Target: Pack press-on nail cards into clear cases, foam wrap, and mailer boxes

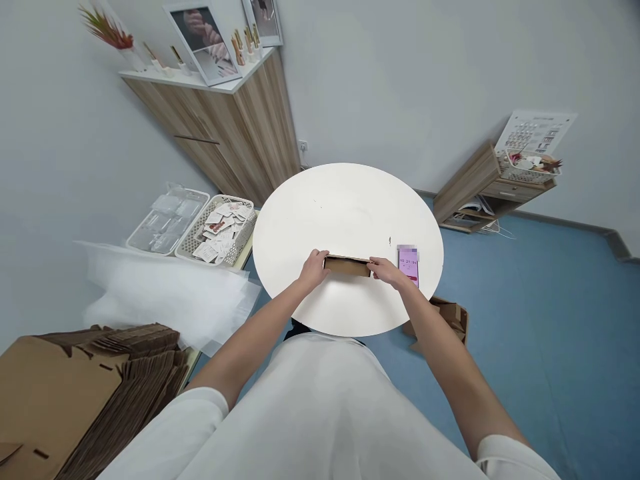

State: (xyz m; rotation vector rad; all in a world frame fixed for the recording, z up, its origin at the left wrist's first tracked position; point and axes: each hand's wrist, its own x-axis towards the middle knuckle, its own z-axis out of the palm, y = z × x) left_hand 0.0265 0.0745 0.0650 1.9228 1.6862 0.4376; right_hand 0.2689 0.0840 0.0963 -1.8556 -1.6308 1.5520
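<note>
A small brown cardboard box [347, 267] is held at both ends over the round white table [350, 200], its long side facing me and a dark gap along its top edge. At its left end, the fingers of my left hand [314, 268] are closed around the corner. My right hand [386, 271] grips the opposite end with thumb and fingers. Just right of that hand lies a phone [409, 263] with a lit pink and purple screen, partly behind my wrist.
Left of the table are a basket of printed cards [223, 230], a bin of clear plastic packs [167, 220], translucent sheets [165, 293] and stacked flat cardboard [95, 393]. An open carton [453, 317] stands on the floor at right. A wooden cabinet [225, 127] stands behind.
</note>
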